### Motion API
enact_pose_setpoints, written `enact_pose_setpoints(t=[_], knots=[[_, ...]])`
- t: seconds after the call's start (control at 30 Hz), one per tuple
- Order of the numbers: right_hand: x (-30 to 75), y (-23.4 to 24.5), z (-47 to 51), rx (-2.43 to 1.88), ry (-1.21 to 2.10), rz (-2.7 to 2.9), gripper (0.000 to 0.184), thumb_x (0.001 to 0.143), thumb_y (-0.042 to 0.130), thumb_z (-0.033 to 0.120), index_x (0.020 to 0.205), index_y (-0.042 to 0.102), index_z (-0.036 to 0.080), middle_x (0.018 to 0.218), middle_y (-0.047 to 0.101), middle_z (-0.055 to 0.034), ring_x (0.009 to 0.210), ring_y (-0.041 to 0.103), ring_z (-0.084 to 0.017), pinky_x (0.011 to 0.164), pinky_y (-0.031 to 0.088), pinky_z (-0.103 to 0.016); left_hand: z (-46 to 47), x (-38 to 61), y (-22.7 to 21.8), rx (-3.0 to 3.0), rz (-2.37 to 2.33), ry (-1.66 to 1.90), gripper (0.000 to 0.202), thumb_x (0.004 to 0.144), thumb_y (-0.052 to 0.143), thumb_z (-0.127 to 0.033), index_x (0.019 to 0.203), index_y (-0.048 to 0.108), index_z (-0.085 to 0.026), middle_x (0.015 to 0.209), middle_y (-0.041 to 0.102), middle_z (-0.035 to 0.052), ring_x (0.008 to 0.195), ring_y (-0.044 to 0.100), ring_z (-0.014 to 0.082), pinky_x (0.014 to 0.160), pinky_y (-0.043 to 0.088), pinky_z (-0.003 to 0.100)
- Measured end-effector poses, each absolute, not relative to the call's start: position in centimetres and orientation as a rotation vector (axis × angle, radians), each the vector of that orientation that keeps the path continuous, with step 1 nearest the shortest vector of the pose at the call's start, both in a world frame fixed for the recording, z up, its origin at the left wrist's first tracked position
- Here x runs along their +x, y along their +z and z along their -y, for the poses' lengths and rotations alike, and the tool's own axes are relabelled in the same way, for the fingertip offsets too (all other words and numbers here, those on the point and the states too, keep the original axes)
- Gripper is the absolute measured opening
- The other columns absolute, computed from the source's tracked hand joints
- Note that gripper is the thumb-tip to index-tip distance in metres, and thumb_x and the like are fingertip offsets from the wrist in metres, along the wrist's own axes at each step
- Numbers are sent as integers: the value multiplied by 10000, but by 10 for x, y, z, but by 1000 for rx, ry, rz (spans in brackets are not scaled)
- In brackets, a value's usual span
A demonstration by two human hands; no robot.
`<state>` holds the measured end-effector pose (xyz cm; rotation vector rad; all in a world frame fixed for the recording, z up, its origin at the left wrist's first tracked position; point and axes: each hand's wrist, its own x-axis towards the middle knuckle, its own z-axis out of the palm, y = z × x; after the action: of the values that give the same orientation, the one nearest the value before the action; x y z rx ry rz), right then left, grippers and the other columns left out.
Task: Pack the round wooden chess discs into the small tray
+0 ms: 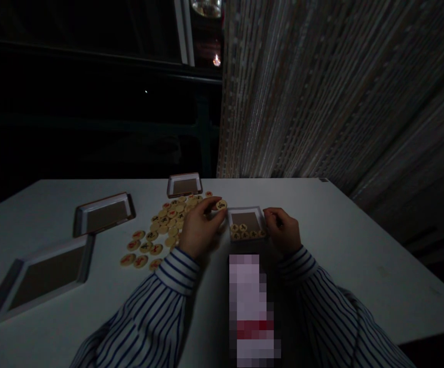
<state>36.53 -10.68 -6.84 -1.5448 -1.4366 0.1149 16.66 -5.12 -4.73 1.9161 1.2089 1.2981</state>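
Note:
My left hand [201,227] pinches a round Chinese chess piece [221,205] with a dark character between thumb and forefinger. It is held just left of the upper left corner of a small shallow box [246,209]. Inside that box, several Chinese chess pieces [245,234] lie in two rows along the near side. My right hand [284,229] is closed at the box's right edge, its curled fingertips against the rim. To the left of my left hand spreads a loose group of Chinese chess pieces [163,230], some with red and some with dark characters; my hand and sleeve partly cover it.
Three more shallow trays or lids lie on the white table [340,255]: a small one [184,185] at the back, a medium one [104,213] at left, a larger one [45,276] nearer. A string curtain [283,102] hangs behind the table. The room is dark.

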Motion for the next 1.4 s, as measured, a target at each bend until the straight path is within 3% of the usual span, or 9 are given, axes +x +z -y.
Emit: enact_pose_setpoints(t=[0.17,0.37,0.53,0.9,1.17,1.4], knots=[[367,-71,106,-1561,104,1446,268,811,424,373,819,610,181,535,531,15,482,469,-107,490,375,-227,51,180,-62,1874,-1198,1345,377,733,563,-365,1047,594,-159,800,632,40,760,599,160,731,489,320],[369,-75,105,-1541,163,1482,250,812,439,354,846,616,181,678,621,-32,594,551,-139,571,424,-249,70,185,-73,2107,-1168,1346,297,737,580,-271,1015,593,-166,815,632,40,763,594,152,706,496,298],[365,-79,102,-1432,388,1479,198,748,546,351,847,624,200,805,652,-51,703,585,-163,640,470,-285,77,187,-83,2199,-1072,1315,235,762,554,-229,992,586,-197,892,649,43,791,609,150,692,511,285],[341,-67,110,-1204,917,1376,178,698,625,362,774,639,202,731,674,-18,706,623,-155,657,521,-316,82,186,-90,2149,-942,1215,239,773,551,-225,1010,572,-208,926,645,58,865,607,175,742,514,323],[344,-69,109,-1203,899,1351,149,702,633,323,789,673,209,772,687,-19,739,629,-157,714,516,-339,84,188,-83,1974,-951,1164,228,755,576,-256,975,613,-211,934,667,44,854,623,176,759,518,326],[343,-71,110,-1182,848,1413,163,753,580,297,850,678,210,839,695,-27,794,634,-157,754,515,-336,83,192,-73,1624,-1078,1133,196,723,609,-322,854,663,-185,798,697,22,743,644,154,696,533,263]])
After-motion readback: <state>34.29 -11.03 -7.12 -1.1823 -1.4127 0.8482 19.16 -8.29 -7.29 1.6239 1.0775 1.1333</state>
